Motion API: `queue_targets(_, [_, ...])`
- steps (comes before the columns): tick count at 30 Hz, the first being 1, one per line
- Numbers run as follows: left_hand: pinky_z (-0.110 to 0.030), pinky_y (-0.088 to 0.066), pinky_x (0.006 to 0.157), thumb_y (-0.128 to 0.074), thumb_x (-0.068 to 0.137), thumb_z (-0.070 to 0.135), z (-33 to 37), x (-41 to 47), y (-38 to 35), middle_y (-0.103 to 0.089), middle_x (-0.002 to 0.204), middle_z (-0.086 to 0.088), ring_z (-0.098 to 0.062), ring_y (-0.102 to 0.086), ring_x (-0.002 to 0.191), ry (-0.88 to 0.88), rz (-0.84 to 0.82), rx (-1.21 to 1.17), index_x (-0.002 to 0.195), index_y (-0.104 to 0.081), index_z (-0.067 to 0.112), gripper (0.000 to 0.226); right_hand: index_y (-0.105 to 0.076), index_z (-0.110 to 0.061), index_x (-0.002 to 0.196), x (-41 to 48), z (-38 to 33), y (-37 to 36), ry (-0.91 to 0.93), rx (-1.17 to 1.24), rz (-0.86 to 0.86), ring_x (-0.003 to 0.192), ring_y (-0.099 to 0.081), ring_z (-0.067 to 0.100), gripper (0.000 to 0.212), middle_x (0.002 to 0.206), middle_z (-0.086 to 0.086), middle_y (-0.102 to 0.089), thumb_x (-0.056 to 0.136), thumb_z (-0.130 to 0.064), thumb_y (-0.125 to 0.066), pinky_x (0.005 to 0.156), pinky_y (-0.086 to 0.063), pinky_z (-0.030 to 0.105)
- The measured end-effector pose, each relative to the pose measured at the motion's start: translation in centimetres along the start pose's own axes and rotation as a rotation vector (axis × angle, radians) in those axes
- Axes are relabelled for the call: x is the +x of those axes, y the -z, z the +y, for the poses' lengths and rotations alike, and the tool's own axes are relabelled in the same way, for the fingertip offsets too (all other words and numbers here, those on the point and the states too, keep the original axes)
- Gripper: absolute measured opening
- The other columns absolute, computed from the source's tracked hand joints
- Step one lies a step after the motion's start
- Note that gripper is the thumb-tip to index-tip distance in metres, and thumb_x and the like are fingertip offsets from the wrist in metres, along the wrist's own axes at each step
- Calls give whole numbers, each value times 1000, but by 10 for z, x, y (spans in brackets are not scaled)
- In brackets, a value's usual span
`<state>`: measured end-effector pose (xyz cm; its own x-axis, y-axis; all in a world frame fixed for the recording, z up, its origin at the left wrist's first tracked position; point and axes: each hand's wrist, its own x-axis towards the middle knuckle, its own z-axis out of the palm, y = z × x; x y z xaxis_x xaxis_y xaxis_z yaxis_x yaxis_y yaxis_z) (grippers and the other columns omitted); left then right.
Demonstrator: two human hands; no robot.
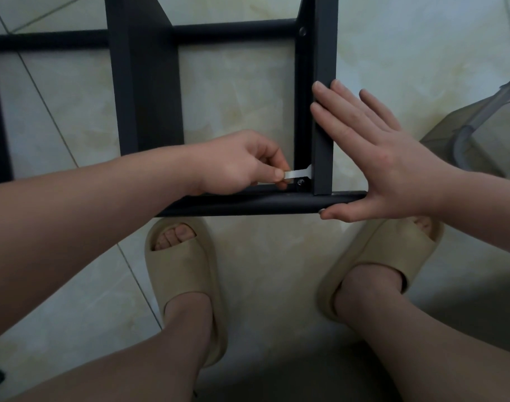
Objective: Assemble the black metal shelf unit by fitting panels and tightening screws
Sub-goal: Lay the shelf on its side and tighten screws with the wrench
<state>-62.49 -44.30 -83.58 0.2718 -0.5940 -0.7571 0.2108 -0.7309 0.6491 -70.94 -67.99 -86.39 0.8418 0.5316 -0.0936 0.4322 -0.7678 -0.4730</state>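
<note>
Seen on my feed from the head camera: the black metal shelf frame [45,40] lies flat on the pale tiled floor [233,97], directly in front of the person's feet. The left grip [242,165], a bare hand reaching in from the left, is clenched on the handle end of a small flat silver wrench [297,173], pinching it between thumb and curled fingers. The wrench's head sits in the frame's near right corner, just above a screw [301,181], where the corner post [325,82] meets the round bar [248,203] along the near edge. I cannot tell whether the wrench is seated on the screw or only beside it.

The right grip [372,158] is released. Its fingers are straight and spread, the palm lies flat against the outer side of the corner post, and the fingertips reach over the post's edge. The thumb lies along the round bar's right end, touching it next to a small bolt head [322,210].

A second screw [302,31] shows higher on the same post, at its joint with the far crossbar [233,29]. A wide black panel [145,82] crosses the frame left of centre.

Two beige slippers, left [175,271] and right [378,256], stand just beside the near bar. A translucent plastic box [480,140] sits at the right edge, apart from the frame.
</note>
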Motion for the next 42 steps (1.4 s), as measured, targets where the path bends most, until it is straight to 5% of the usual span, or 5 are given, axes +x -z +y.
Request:
queue_targets(14, [-2,-46,81,-75,88,17,-3,6,11,-77,85,10,4,-69,87,-35,91,40,107,-75,19,19,-16,-2,160,0,0,0,3,12,5,157,-3,31,115,169,16,-7,83,-79,-54,124,-13,60])
queue_targets(20, [-18,-53,87,-75,86,14,2,12,8,-75,87,6,-6,-69,86,-55,159,54,91,-74,23,11,-16,-2,160,0,0,0,4,12,5,157,-3,31,115,169,16,-7,84,-80,-52,124,-13,60])
queue_targets(27, [-30,-55,83,-64,93,12,4,15,-2,-74,89,5,-10,-68,91,84,70,-389,89,-70,21,11,-16,-2,160,0,1,-1,12,11,13,157,-4,32,115,169,16,-6,84,-79,-53,124,-14,59])
queue_targets(31, [-28,-50,75,-60,95,16,7,18,-9,-75,85,4,-9,-69,79,184,48,-616,94,-67,20,8,-16,-2,160,0,1,-1,12,16,16,157,-4,31,115,169,15,-6,84,-79,-54,124,-14,59])
queue_targets(42, [-28,-47,80,-56,99,23,11,17,-8,-72,94,5,-9,-65,81,206,88,-710,112,-64,21,15,-16,-2,160,-1,1,-1,5,27,12,157,-3,30,115,169,15,-7,84,-78,-55,124,-14,59])
